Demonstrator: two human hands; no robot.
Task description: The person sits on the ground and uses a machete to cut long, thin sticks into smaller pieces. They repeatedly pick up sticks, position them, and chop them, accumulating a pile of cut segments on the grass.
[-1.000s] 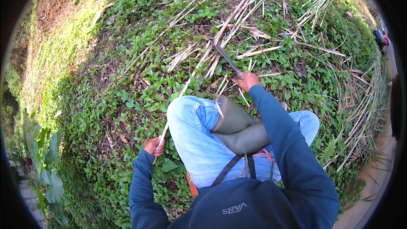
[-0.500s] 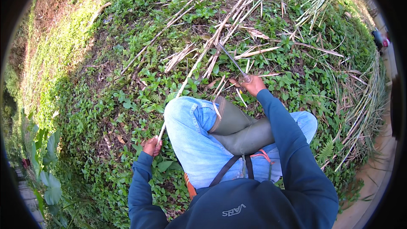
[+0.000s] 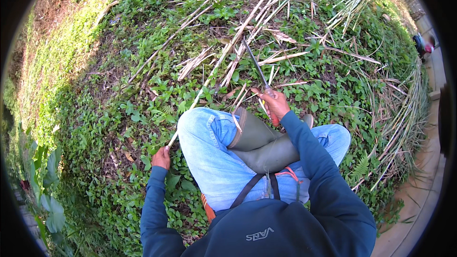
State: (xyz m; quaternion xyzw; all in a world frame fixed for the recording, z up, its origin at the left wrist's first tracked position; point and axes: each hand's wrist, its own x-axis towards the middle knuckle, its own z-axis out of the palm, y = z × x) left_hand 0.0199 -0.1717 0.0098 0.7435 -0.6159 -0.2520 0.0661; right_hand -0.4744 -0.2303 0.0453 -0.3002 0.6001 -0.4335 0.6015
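Observation:
My left hand [image 3: 161, 157] is closed around the near end of a long pale stalk [image 3: 199, 96], beside my bent left knee. The stalk passes the outside of the knee and slants away to the far right, among other stalks. In front of my boots, my right hand [image 3: 276, 104] grips a long, narrow-bladed knife [image 3: 255, 62]. Its blade points away and a little left, the tip near the stalks. A reddish handle end shows below the fist. Whether the blade touches a stalk, I cannot tell.
I sit cross-legged in green rubber boots [image 3: 262, 147] on low leafy plants. Dry split pieces [image 3: 196, 63] lie ahead. A heap of cut stalks [image 3: 402, 114] lies at the right, near a pale paved edge [image 3: 423, 181]. Broad leaves [image 3: 54, 212] stand at the lower left.
My right hand has drawn slightly nearer and left, turning the knife so its handle end shows. My left hand has shifted a little left with the stalk end. The view has moved slightly.

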